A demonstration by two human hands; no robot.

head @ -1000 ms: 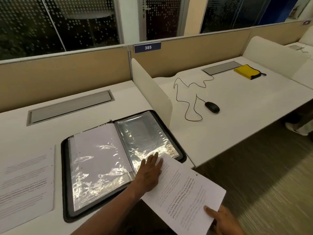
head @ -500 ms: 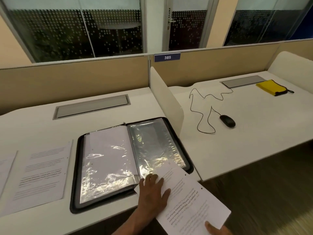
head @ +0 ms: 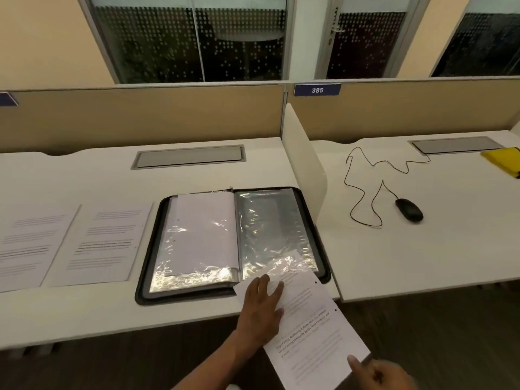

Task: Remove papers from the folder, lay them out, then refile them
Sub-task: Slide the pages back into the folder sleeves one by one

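Right grip [head: 380, 374], blurred and cut off at the frame's bottom edge, pinches the printed sheet [head: 315, 327]; left grip [head: 260, 306] lies flat on it, fingers straight. Beyond, the sheet's far corner overlaps the open folder [head: 233, 240] on the surface [head: 84, 175], beside two laid-out papers [head: 104, 243], the leftmost cropped.

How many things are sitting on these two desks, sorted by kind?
Loose printed sheets: 3, two lying left of the folder, one held by the left hand and right hand
Open black folder: 1
Black wired mouse: 1
Yellow pouch: 1
Total: 6
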